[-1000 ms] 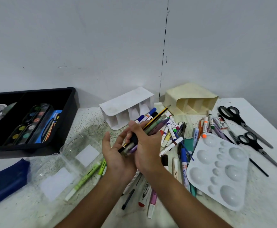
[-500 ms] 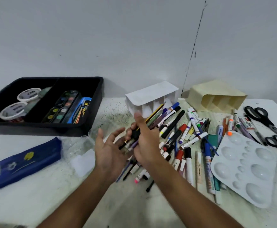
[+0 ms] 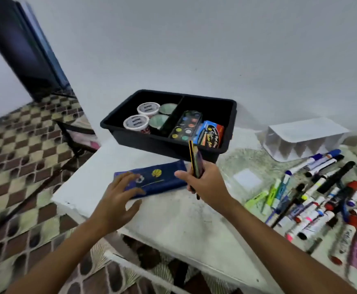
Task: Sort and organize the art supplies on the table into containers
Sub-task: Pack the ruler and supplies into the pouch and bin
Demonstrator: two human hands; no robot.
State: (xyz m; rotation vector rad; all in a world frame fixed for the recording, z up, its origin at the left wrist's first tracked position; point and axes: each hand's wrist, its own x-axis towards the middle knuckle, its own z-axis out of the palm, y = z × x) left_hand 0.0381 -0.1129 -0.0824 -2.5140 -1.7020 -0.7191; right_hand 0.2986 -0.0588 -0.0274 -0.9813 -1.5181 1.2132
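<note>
While the right hand (image 3: 205, 183) grips a small bundle of pencils (image 3: 195, 164) upright above the table (image 3: 173, 221), the left hand (image 3: 118, 200) is spread wide, its fingertips on the near end of the blue pouch (image 3: 162, 179). That pouch lies flat near the table's left edge, just in front of the black tray (image 3: 169, 143), which stands at the wall and holds paint pots (image 3: 138, 122), a paint palette (image 3: 185, 127) and a blue-red box (image 3: 210, 135). Between the hands and the near edge the white tabletop is bare, so there is open room; past the left edge the table drops to a tiled floor (image 3: 20, 166). To the right lies a heap of markers (image 3: 322, 200), many blurred and cut by the frame's edge, so single ones are hard to tell. A white holder (image 3: 300, 141) lies on its side behind them. A clear box (image 3: 245, 177) beside the right hand is faint, and its outline is hard to make out. How many pencils are in the bundle I cannot tell.
</note>
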